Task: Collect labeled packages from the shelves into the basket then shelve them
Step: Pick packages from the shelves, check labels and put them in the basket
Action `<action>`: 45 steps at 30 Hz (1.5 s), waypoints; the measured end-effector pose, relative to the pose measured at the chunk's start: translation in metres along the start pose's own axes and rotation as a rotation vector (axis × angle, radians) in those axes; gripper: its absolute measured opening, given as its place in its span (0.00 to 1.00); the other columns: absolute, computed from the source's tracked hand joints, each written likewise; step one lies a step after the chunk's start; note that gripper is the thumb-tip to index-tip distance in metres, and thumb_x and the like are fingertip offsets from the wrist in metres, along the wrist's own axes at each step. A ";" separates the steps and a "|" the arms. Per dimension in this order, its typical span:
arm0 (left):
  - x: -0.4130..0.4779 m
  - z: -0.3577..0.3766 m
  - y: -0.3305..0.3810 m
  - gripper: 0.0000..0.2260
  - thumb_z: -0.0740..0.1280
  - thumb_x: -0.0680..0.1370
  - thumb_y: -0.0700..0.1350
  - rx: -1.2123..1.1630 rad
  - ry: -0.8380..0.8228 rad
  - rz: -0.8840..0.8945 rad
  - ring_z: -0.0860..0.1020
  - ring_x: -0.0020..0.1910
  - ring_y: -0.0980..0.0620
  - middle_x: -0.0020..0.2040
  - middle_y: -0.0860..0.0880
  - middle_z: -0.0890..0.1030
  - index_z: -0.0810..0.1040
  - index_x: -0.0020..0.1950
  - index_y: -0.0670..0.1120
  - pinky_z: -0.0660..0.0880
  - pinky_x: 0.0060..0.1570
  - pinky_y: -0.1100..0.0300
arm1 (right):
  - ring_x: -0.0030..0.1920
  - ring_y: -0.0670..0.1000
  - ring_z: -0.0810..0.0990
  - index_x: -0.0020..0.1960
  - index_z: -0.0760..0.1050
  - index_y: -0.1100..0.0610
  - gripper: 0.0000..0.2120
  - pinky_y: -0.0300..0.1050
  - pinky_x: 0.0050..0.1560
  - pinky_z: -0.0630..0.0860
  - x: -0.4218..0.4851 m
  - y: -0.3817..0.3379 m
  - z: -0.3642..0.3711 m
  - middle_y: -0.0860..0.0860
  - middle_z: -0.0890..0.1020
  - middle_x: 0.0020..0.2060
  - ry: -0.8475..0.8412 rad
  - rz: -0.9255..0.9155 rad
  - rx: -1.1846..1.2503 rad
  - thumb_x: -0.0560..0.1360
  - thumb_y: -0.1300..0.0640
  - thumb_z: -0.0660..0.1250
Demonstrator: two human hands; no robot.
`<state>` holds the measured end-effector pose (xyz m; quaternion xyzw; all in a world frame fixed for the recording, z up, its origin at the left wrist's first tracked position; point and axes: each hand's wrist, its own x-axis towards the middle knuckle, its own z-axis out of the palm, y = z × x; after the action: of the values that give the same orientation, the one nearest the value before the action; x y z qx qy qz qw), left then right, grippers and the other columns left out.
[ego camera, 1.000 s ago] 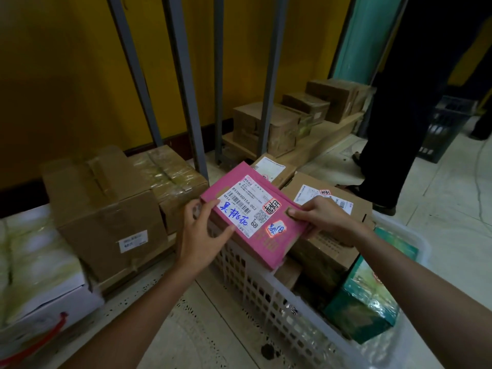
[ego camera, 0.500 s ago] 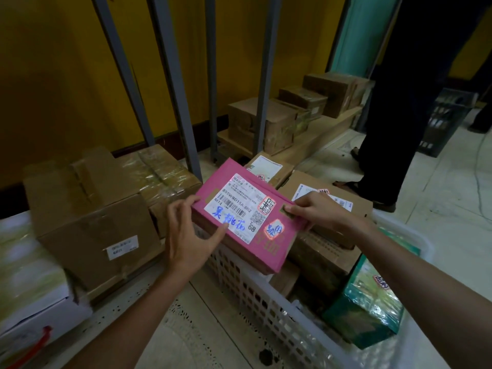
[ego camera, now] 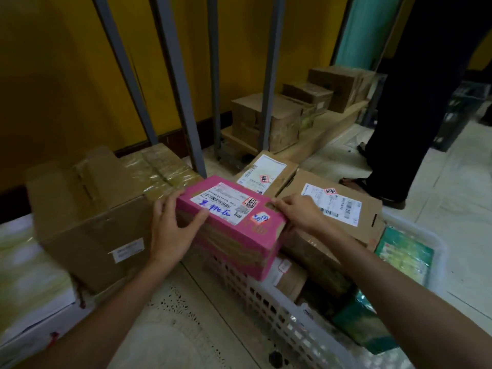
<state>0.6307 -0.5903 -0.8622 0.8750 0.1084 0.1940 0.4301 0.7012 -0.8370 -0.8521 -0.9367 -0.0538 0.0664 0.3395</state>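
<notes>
Both hands have the pink box [ego camera: 234, 227] between them. The left hand [ego camera: 170, 230] clasps its left end, thumb laid along the near side and fingers hooked over the top edge. The right hand [ego camera: 295, 211] curls over the right end. The box hangs label-up over the left corner of the white basket [ego camera: 279, 315], just beside the big brown carton [ego camera: 87, 222] on the low shelf.

I judge it is passing between basket and shelf, though which way I cannot tell. Either way it wants to be kept level with the handwritten label uppermost, lifted clear of the lattice rim, and not nudged into the carton.

The basket is already crowded: a labelled carton [ego camera: 332, 209] and a green packet [ego camera: 404, 254] lie in it. Grey shelf uprights [ego camera: 181, 89] rise before a yellow wall [ego camera: 53, 75]. The floor [ego camera: 466, 235] is pale tile, and another person's dark legs [ego camera: 412, 102] stand near.
</notes>
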 end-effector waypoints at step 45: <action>-0.014 0.028 -0.031 0.20 0.59 0.78 0.54 0.414 -0.552 0.291 0.55 0.73 0.54 0.73 0.53 0.63 0.66 0.70 0.55 0.45 0.72 0.48 | 0.76 0.59 0.42 0.75 0.48 0.44 0.35 0.69 0.70 0.42 -0.018 0.020 0.041 0.52 0.44 0.77 0.077 -0.180 -0.736 0.74 0.35 0.57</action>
<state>0.6291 -0.5964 -0.9058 0.9690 -0.1002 -0.0162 0.2251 0.6779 -0.8296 -0.8948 -0.9893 -0.1433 -0.0228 -0.0133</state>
